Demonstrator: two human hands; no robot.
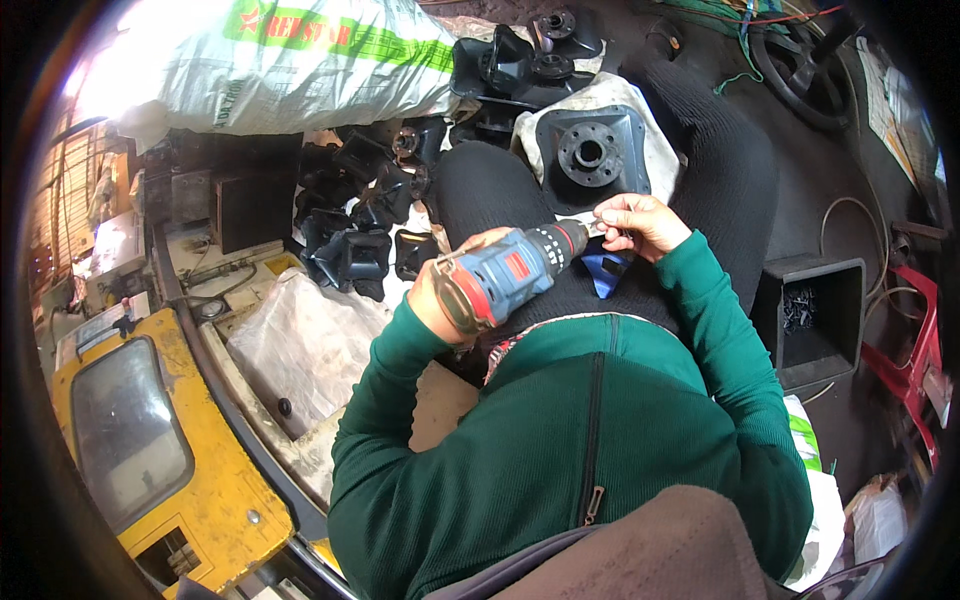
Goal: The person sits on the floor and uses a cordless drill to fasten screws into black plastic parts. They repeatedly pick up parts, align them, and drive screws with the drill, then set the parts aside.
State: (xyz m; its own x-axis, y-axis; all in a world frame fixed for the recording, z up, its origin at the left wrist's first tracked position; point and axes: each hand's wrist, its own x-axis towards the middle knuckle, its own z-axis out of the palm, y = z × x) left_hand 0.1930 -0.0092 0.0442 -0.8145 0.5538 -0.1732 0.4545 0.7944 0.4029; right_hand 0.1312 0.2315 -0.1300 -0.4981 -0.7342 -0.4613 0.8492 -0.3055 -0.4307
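My left hand is wrapped round a blue and black cordless drill, which lies across my lap with its chuck toward the right. At the chuck's tip, my right hand has its thumb and fingers pinched together. A small metallic piece shows there, too small to name. Just beyond my hands, a black square-based part with a round holed flange rests on a white cloth between my legs. Below the chuck is a blue pointed piece whose kind I cannot tell.
Several similar black parts are heaped at the left and beyond my knees. A white and green sack lies at the far left. A dark bin with small metal pieces stands at my right, beside a red frame. Yellow machinery is at near left.
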